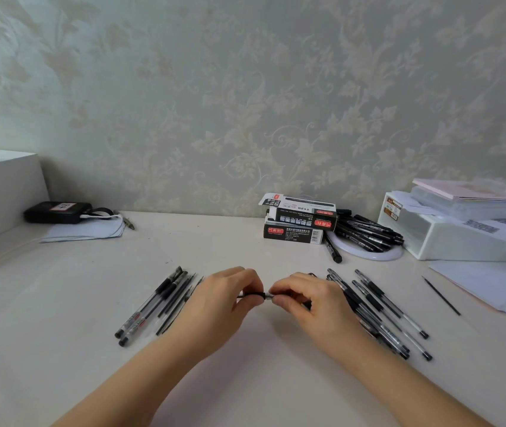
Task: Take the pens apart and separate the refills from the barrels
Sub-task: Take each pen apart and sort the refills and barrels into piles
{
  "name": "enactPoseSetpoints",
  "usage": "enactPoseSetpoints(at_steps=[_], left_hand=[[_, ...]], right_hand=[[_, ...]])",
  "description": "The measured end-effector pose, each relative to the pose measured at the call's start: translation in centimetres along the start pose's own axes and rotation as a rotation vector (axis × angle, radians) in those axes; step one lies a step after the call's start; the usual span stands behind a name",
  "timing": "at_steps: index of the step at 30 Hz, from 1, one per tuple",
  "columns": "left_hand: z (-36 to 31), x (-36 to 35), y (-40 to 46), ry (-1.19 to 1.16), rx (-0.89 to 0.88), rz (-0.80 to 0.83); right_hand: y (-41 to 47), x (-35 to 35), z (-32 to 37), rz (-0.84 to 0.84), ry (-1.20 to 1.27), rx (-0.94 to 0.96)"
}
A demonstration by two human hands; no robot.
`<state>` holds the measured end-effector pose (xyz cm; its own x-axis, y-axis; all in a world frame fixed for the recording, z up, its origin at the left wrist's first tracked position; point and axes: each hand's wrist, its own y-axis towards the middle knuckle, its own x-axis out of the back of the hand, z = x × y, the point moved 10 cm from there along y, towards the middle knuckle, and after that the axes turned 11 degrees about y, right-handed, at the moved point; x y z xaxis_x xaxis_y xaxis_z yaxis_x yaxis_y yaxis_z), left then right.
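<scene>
Hands (221, 303) (310, 300) grip pen (253, 294) over pale table (245, 380).

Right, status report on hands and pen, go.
Left hand and right hand both pinch one pen above the desk. Barrels and refills left, whole pens right. Nothing in the way.
</scene>
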<state>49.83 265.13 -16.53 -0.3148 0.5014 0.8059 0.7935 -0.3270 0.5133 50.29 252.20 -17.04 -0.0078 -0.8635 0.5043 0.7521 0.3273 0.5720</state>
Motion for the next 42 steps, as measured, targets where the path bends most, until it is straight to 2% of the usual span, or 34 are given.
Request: enactPoseSetpoints(at_steps=[10, 17, 19, 23, 25, 28, 31, 38, 42], left_hand=[[-0.2, 0.3, 0.2, -0.018, -0.012, -0.020], [0.7, 0.7, 0.1, -0.041, 0.076, -0.079], [2.4, 2.2, 0.1, 0.057, 0.173, -0.146], [9.0, 6.0, -1.4, 0.260, 0.554, -0.239], [11.7, 6.6, -2.6, 0.368, 0.726, -0.174], [13.9, 5.2, -3.8, 0.397, 0.857, -0.025], [14.8, 4.0, -4.3, 0.407, 0.886, 0.068], [14.6, 3.8, -4.2, 0.441, 0.894, 0.103], [13.1, 4.5, -3.2, 0.509, 0.811, 0.029]], right_hand=[[0.2, 0.1, 0.3, -0.006, 0.004, 0.012], [0.4, 0.2, 0.0, -0.059, -0.042, 0.000], [0.3, 0.4, -0.3, -0.078, -0.106, -0.002], [-0.1, 1.2, -0.8, -0.104, -0.174, -0.017], [-0.1, 1.2, -0.9, -0.096, -0.190, -0.024], [-0.2, 1.2, -0.9, -0.087, -0.195, -0.028], [-0.2, 1.4, -1.0, -0.103, -0.203, -0.040], [-0.5, 2.9, -3.1, -0.159, -0.364, -0.211], [-0.7, 2.5, -3.5, -0.105, -0.504, -0.259]])
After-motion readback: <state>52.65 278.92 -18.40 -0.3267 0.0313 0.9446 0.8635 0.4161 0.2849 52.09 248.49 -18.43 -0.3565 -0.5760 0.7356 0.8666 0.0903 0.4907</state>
